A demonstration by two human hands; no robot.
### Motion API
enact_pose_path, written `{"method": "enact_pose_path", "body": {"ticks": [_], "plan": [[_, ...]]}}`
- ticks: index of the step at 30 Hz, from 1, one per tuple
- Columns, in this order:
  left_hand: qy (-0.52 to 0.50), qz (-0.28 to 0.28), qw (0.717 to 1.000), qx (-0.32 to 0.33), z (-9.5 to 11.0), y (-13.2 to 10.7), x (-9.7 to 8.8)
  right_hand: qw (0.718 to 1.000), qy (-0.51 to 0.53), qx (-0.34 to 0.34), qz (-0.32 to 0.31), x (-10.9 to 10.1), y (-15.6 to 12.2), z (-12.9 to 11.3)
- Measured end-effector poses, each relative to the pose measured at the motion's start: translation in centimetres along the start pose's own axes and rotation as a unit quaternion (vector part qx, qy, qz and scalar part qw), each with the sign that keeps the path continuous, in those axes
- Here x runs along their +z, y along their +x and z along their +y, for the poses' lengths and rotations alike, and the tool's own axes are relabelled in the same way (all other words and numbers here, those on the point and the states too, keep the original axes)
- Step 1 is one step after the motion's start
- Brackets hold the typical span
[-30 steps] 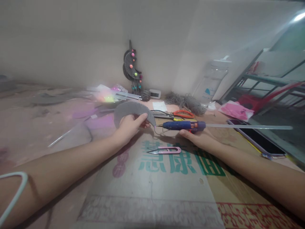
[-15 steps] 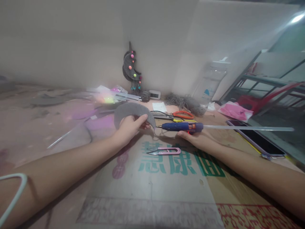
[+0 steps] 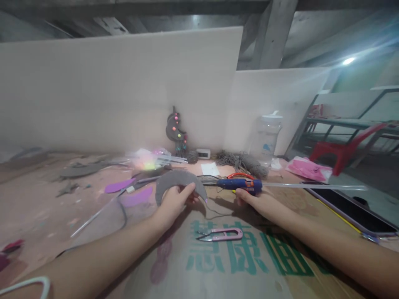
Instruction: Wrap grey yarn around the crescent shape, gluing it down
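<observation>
My left hand (image 3: 177, 199) pinches a grey yarn-wrapped crescent (image 3: 174, 179) along its inner curve, thumb on top. A loose grey strand trails from the crescent's right tip, where a bit of purple shows. In my right hand (image 3: 252, 199) is a blue glue gun (image 3: 238, 185), its nozzle pointing left toward that tip with a small gap between them. A long clear glue stick (image 3: 314, 187) juts from the gun's back end. Pink thread snips (image 3: 222, 234) lie on the cardboard (image 3: 243, 278) just below both hands.
Orange-handled scissors (image 3: 240, 176) lie behind the glue gun. A decorated crescent (image 3: 176, 126) stands against the back wall, near grey yarn (image 3: 243, 162) and a clear bottle (image 3: 267, 139). A phone (image 3: 352, 209) lies at right, purple pieces (image 3: 120, 185) at left.
The glue gun's nozzle has drawn back to the right from the crescent's tip, opening a gap. My left hand keeps its hold on the crescent. The camera view has tilted up.
</observation>
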State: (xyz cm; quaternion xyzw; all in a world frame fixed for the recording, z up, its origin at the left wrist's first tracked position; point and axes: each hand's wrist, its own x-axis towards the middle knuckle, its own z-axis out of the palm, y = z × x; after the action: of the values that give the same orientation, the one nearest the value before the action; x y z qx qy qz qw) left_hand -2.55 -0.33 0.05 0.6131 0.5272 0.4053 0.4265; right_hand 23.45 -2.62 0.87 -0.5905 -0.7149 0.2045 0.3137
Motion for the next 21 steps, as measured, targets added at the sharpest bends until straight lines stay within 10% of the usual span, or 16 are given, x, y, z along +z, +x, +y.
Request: {"method": "enact_pose_path", "body": {"ticks": [12, 21], "plan": [[0.0, -0.02, 1.0, -0.007, 0.3, 0.0, 0.6, 0.996, 0.067, -0.004, 0.066, -2.4, 0.3, -2.5], [0.008, -0.018, 1.0, -0.023, 1.1, -0.4, 0.7, 0.995, -0.049, -0.016, 0.084, -2.3, 7.9, -1.6]]}}
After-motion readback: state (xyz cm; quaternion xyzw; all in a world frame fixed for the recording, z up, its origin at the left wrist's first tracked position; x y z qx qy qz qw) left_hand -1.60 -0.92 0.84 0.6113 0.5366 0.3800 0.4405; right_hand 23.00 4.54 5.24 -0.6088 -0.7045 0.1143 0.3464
